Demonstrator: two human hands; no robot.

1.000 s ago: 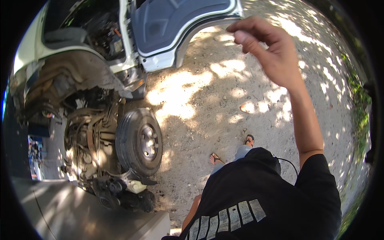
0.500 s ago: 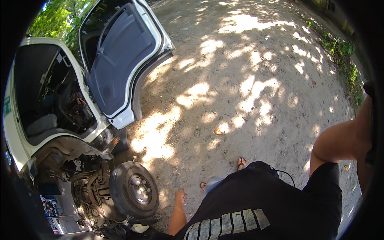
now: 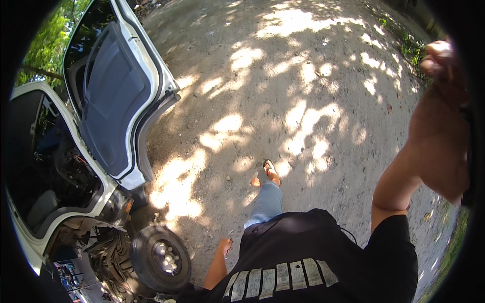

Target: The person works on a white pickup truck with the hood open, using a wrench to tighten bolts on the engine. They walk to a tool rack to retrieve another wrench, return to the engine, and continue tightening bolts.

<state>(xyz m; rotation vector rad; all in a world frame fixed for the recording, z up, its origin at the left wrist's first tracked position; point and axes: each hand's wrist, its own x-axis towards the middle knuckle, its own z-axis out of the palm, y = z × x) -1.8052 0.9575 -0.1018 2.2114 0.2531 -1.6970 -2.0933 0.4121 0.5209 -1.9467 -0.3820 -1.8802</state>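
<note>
My left hand (image 3: pixel 225 246) hangs low by my side with its fingers curled in; a small pale glint shows under it, too small to name. The vehicle's wheel (image 3: pixel 160 258) is the thing closest to that hand, and the two are apart. My right arm (image 3: pixel 399 177) is bent and raised along the right edge. Its hand (image 3: pixel 438 58) is up at the upper right, blurred and partly cut off by the dark rim, so its grip is unclear.
On the left stands a white vehicle with its door (image 3: pixel 116 101) swung open and mechanical parts (image 3: pixel 113 257) exposed beside the wheel. My sandalled foot (image 3: pixel 271 170) is stepping on sunlit, dappled dirt ground (image 3: pixel 323 126). Green weeds (image 3: pixel 411 48) line the far right.
I have stepped forward, one foot now well ahead. The vehicle has shifted left and lower in view. My right hand has come into sight at the upper right.
</note>
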